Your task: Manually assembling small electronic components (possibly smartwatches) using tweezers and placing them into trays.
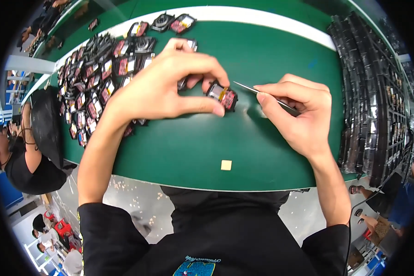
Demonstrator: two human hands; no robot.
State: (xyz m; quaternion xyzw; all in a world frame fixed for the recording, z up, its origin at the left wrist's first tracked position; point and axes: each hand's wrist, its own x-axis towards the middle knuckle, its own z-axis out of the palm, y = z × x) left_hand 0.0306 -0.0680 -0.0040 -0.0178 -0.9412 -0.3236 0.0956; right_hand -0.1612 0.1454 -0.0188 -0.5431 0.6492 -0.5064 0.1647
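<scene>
Blue lettering [203, 258] curves above a colourful print [194, 268] on the wearer's black shirt [234, 239], below both hands' fingers. Any marks on the unit [223, 95] are too small to read.

The left hand [165, 87] pinches that small black unit, with its red and yellow parts, at the fingertips, thumb at its lower edge and index finger at its upper edge. A dark piece [182, 84] shows behind these fingers; whether they grip it I cannot tell.

The right hand [303, 110] grasps a pointed metal tool [247, 87] between thumb and fingers, its tip just beside the unit, apart from it.

Nearer the wearer than the fingers, a pale square [226, 165] lies on the green tabletop [184, 152]. Many similar units [92, 69] crowd left of the left fingers; black trays [372, 92] stand right of the right ones.
</scene>
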